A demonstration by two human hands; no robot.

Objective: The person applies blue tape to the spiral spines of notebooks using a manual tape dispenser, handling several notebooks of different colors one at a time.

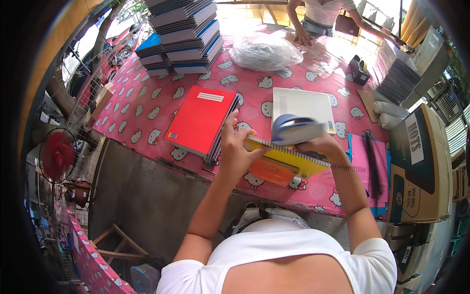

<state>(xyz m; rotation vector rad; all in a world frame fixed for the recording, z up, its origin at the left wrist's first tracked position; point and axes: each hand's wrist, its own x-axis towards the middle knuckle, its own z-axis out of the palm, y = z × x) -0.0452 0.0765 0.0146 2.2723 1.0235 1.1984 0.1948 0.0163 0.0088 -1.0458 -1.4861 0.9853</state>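
My left hand (237, 147) grips the left end of a yellow spiral notebook (284, 156), held tilted with its bound edge up. A dark coil runs along that edge, and its loose end (350, 168) sticks out past the right end. An orange piece (274, 170) shows just below the yellow cover. In my right hand (320, 145) is a rounded blue and whitish tool (296, 130), smeared by motion, above the coil; its exact kind is unclear. Left of my left hand lies a stack of notebooks with a red cover (198, 117) on top. A white spiral notebook (306, 100) lies beyond the tool.
Tall stacks of notebooks (188, 36) stand far left, beside a clear plastic bundle (264, 51). Across the table another person's hand (302, 37) touches plastic. At right are dark coils (374, 169) on pink sheets (360, 152), a cardboard box (421, 171) and another notebook stack (399, 71).
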